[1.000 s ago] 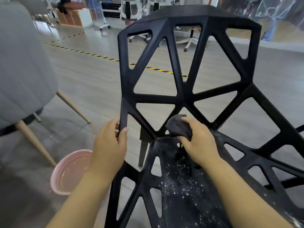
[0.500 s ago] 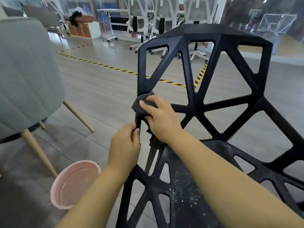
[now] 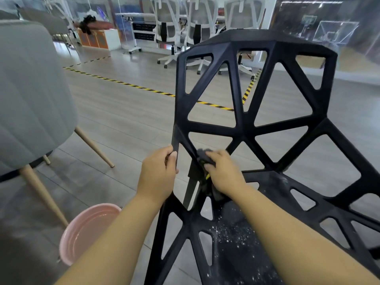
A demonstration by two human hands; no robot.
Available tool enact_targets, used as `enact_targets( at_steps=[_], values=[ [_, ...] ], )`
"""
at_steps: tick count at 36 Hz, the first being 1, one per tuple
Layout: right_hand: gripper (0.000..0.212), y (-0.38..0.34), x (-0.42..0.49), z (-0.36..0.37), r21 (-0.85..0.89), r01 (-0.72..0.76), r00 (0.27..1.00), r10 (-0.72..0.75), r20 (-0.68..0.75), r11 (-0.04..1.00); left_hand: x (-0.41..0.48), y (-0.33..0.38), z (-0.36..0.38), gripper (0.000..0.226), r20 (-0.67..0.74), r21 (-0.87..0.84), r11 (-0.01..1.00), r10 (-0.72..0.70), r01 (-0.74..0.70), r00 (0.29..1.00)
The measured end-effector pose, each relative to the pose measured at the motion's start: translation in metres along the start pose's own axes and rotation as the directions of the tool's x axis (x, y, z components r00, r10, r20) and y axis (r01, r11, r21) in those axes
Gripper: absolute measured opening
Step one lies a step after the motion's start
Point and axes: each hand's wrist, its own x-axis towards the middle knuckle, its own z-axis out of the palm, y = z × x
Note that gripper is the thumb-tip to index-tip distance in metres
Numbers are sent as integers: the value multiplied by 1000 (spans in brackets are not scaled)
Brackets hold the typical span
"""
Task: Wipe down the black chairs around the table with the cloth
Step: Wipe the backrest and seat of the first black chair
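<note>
The black chair (image 3: 242,128) is a rigid moulded frame of straight struts forming triangular and trapezoid openings; its surface is matte. The seat panel (image 3: 232,243), below the backrest, is solid and scattered with white specks.

The left hand (image 3: 158,173) is clamped on the chair's left edge strut, fingers curled round it. The right hand (image 3: 224,171) is closed on the cloth (image 3: 202,154), a dark grey, crumpled fabric pressed against a diagonal strut low on the backrest, just right of the left hand. A small yellow-green mark shows under the right hand; what it is cannot be determined.

Compared with half a second ago, the cloth and right hand have moved down the backrest from a higher point on the left edge strut to the junction near the seat. The left hand remains on the same strut.

Left of the chair, a pink basin (image 3: 82,233) with a smooth round rim sits on the grey plank floor (image 3: 123,120), partly hidden by the left forearm. Further left stands a grey upholstered chair (image 3: 30,89) with tapered wooden legs, cut off by the frame edge. Most of the cloth is covered by the right hand. Behind the black chair, white office chairs (image 3: 197,27) appear blurred.
</note>
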Motion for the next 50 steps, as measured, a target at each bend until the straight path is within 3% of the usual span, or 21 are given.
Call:
enact_targets(
  at_steps=[2,4,10,16,20,24,28,32,38,42,44,47,50],
  values=[
    [45,-24,10,-11,156,58,989,-35,-147,986,0,-1,-1,19,7,6,1000,14,-14,1000],
    [45,-47,19,-20,211,124,976,-80,-203,970,-1,0,-3,24,18,37,999,29,-29,999],
    [47,-73,14,-8,195,161,983,-139,-121,968,-12,-10,-19,31,121,134,988,59,-75,991],
    [45,-55,-48,3,100,324,944,-315,-101,941,-40,-15,-26,28,105,-13,1000,29,-28,994],
    [49,-44,-81,8,55,456,890,-454,-32,889,-52,-15,-18,30,48,-143,987,-67,73,997],
    [48,-48,-69,14,43,428,902,-424,-88,903,-59,-10,-10,30,-35,-198,973,-128,118,991],
    [44,-58,-41,16,59,315,935,-299,-192,947,-54,-10,-9,30,-50,-124,989,-87,81,995],
    [42,-60,-41,18,94,288,941,-264,-212,953,-49,-11,-8,30,-46,-42,998,-54,52,997],
    [45,-45,-101,31,57,417,903,-407,-137,907,-50,-8,-11,33,-32,-16,999,-42,41,999],
    [42,-25,-124,41,-58,497,861,-501,-85,866,-57,-6,-11,34,-5,39,998,-41,41,999],
    [42,-18,-120,42,-98,446,891,-451,-45,890,-59,-7,-12,37,12,67,996,-51,50,999],
    [43,-12,-100,43,-169,175,984,-175,15,970,-60,-6,-12,37,13,117,991,-60,58,998],
    [45,-8,-71,45,-238,2,995,23,102,971,-60,-5,-12,32,-16,106,990,-87,88,996]
  ],
)
